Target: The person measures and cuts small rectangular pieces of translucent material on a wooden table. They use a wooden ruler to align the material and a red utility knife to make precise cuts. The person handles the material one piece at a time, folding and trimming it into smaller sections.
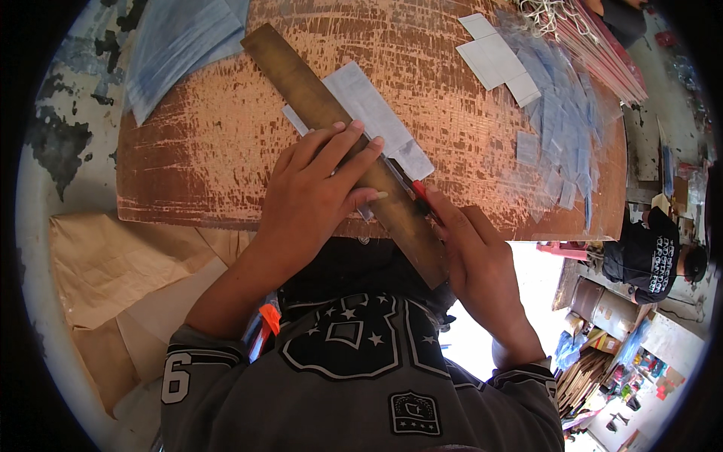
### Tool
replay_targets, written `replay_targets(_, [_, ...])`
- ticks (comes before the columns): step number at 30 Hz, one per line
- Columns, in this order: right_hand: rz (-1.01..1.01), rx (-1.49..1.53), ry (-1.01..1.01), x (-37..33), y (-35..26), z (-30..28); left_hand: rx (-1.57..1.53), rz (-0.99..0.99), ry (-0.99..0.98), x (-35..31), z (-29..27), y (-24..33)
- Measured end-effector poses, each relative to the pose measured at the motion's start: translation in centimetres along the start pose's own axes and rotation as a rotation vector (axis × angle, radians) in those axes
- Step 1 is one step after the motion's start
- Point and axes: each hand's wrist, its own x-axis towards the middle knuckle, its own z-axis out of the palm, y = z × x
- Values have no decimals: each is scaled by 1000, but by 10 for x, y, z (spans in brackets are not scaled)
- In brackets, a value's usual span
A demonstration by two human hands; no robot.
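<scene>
A long brown straightedge (305,87) lies slanted across a pale, whitish sheet (376,109), part of which shows past the straightedge's left side. My left hand (312,169) presses down on the straightedge, its fingers stretched out and apart, the thumb near its middle. In my closed right hand (471,252) is a red-handled cutter knife (419,188). The knife's dark blade end sits along the straightedge's right edge, by the lower end of the sheet. My fingers hide most of the knife's handle, and the blade's very tip is hard to make out.
The worn brown tabletop (188,166) is heavily scratched. Clear bluish plastic sheets (181,53) lie at far left; small clear pieces (561,143) are heaped at right beside a cut white sheet (497,60). Pink strips with white cords (595,53) lie far right. Brown paper (128,264) stands below left.
</scene>
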Motion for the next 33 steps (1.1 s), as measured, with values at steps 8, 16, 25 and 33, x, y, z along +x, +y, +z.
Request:
replay_targets(8, [-35, -2, -18, 2, 2, -2, 11, -2, 4, 1, 1, 0])
replay_targets(16, [20, -52, -116, 1, -8, -12, 35, 4, -12, 3, -2, 2])
replay_targets(25, [-13, -134, -202, -27, 4, -21, 58, 11, -28, 3, -3, 3])
replay_targets(33, [-20, -102, -145, -35, 10, -22, 58, 16, -29, 4, -4, 4])
